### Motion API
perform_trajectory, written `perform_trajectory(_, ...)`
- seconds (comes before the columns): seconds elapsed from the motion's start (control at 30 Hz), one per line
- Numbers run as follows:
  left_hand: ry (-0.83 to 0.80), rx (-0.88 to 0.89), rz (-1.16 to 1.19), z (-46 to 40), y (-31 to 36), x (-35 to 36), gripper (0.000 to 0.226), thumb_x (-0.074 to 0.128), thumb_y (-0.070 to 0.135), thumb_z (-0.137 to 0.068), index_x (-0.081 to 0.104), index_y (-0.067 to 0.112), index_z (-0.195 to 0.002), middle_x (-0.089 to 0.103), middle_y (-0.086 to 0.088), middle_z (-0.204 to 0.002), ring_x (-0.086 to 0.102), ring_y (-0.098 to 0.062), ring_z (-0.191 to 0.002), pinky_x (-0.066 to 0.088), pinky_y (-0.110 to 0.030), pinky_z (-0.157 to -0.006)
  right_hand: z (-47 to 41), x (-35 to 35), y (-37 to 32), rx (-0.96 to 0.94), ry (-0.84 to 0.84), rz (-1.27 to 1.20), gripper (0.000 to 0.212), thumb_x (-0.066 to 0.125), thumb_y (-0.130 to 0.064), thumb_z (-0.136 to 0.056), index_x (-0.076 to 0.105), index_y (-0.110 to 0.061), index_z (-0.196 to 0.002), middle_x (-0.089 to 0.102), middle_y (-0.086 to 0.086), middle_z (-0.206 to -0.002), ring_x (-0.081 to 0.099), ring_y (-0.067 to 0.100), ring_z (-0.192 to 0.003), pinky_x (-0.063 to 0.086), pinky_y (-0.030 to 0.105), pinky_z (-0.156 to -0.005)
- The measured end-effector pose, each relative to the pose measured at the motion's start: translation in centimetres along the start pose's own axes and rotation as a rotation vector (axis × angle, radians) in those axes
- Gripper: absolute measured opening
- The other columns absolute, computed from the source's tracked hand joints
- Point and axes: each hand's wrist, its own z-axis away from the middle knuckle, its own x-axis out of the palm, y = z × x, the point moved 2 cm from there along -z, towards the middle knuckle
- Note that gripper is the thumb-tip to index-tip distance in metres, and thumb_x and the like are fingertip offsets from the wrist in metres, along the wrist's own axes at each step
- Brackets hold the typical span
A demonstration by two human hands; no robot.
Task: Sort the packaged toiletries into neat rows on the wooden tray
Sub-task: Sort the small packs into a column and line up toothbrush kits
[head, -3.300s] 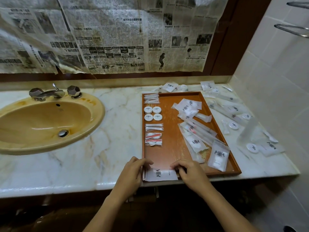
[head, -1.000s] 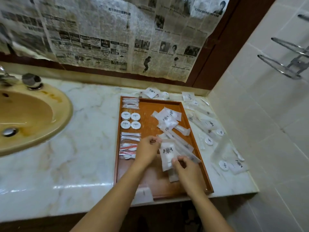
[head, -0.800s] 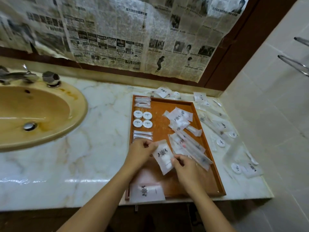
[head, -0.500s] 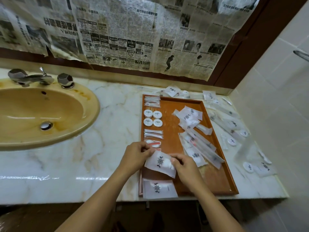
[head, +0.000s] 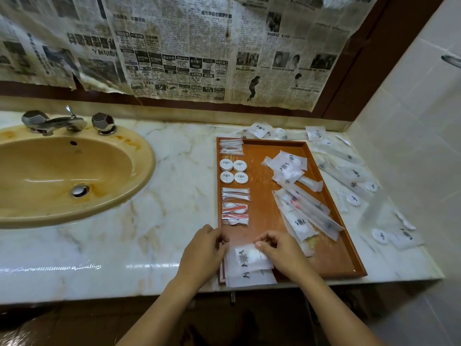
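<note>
At near left corner of tray [head: 260, 203], white packet [head: 249, 257] is laid on another packet [head: 250, 277]; corners pinched by left hand [head: 203, 253] and right hand [head: 284, 254]. Judged light, limp, slippery film; best held at edges, contents kept unsquashed

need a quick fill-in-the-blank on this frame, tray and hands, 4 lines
1. The round white containers on the wooden tray number ____.
2. The flat white sachet under both hands lies on top of another ____.
3. The right hand and left hand work at the tray's ____ left corner.
4. Left of the tray, set into the marble counter, is a yellow ____.

Missing words: four; sachet; near; sink
</note>
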Motion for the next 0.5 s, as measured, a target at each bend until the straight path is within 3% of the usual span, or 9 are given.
perform_trajectory(0.33, -0.004, 0.055, -0.078, 0.6, -0.6, 0.9, 0.011, 0.056, 0.039, -0.095, 0.067, 0.036, -0.098, 0.04, 0.014, -0.094, 0.051, -0.004, -0.081, 0.045, -0.015, -0.066, 0.5, 0.9, 0.4, -0.001, 0.025, 0.068, 0.007, 0.072, -0.023, -0.086, 0.074, -0.027, -0.092, 0.068, -0.013, -0.087, 0.058, -0.003, -0.077, 0.041, 0.009, -0.066)
perform_trajectory(0.5, 0.012, 0.051, -0.086, 0.5, -0.8, 1.2, 0.013, 0.056, 0.038, -0.095, 0.068, 0.035, -0.098, 0.041, 0.013, -0.093, 0.051, -0.005, -0.078, 0.049, -0.02, -0.066, 0.4, 0.2, 0.7, 0.006, 0.085, 0.102, 0.01, 0.068, -0.025, -0.09, 0.074, -0.028, -0.097, 0.066, -0.015, -0.095, 0.056, -0.003, -0.083, 0.038, 0.008, -0.067)
